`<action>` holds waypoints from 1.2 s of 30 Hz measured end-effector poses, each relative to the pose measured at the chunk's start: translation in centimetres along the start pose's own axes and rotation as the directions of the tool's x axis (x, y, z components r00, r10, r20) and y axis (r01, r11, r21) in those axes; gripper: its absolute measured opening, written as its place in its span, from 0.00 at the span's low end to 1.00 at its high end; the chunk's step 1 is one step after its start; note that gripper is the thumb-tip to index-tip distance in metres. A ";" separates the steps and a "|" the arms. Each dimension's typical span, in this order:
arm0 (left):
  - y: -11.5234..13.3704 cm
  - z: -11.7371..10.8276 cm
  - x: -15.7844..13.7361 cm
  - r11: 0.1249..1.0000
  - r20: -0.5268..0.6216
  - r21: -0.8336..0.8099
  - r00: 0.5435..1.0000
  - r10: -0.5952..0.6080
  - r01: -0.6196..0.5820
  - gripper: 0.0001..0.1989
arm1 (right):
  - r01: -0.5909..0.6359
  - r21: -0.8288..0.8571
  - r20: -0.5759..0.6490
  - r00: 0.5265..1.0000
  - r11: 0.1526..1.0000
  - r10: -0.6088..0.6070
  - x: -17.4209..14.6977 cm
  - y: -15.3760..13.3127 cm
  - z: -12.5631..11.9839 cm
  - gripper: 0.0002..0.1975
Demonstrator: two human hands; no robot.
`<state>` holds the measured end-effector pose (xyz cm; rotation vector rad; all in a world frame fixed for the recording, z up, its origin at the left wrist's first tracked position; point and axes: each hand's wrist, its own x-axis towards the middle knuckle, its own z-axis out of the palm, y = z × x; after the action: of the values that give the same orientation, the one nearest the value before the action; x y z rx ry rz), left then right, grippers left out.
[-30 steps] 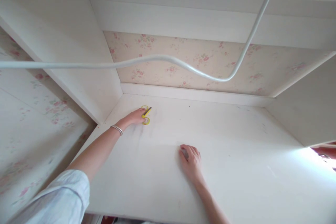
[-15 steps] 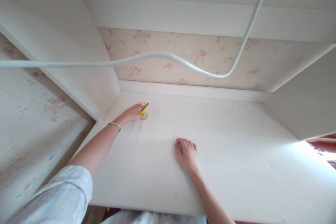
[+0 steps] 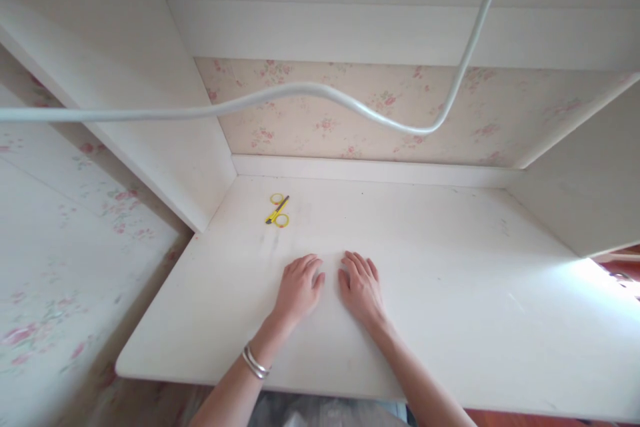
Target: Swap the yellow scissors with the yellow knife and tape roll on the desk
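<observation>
between both hands (image 3: 299,288), narrow gap

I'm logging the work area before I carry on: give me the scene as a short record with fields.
Left hand: palm down on the white table, underside hidden
Right hand: palm down, apart from the left, underside hidden
Cutter: yellow and dark, lying slantwise beyond the left hand, untouched
Yellow rings: two, one either side of the cutter
Bracelet: silver-coloured, around the left wrist
Cable: pale, crossing the upper view
</observation>
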<state>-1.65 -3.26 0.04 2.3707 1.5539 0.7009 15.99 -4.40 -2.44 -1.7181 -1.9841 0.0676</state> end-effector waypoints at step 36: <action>0.5 1.3 -1.4 0.983 -0.020 0.156 0.995 0.098 -0.093 0.17 | 0.038 0.029 0.036 0.999 0.999 -0.039 -1.2 0.5 -0.5 0.16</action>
<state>-1.09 -4.67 -1.25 2.5734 1.5673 0.6571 16.73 -5.54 -2.56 -1.6713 -2.0326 0.1135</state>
